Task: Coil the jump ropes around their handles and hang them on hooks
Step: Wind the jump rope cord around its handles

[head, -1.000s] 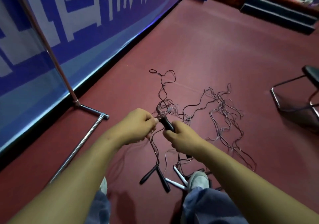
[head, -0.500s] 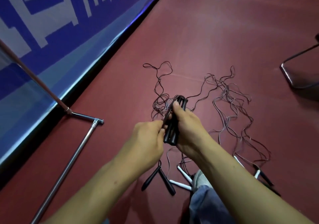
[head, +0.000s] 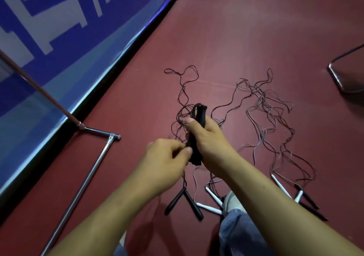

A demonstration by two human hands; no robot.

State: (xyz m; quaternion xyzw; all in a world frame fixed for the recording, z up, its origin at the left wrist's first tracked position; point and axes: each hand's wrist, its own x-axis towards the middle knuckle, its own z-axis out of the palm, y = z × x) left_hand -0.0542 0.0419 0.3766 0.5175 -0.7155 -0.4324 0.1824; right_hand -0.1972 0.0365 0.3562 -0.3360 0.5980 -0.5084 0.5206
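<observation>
Right hand (head: 211,141) grips handles (head: 201,113); pointing away

One wide-angle camera, worn on the person's head, looks forward and steeply down at a maroon floor (head: 256,29) from close above both forearms. The left hand (head: 167,163) and right hand (head: 210,139) meet on the black handles (head: 201,113) at frame centre. A blue banner (head: 59,38) recedes toward 11 o'clock.
</observation>
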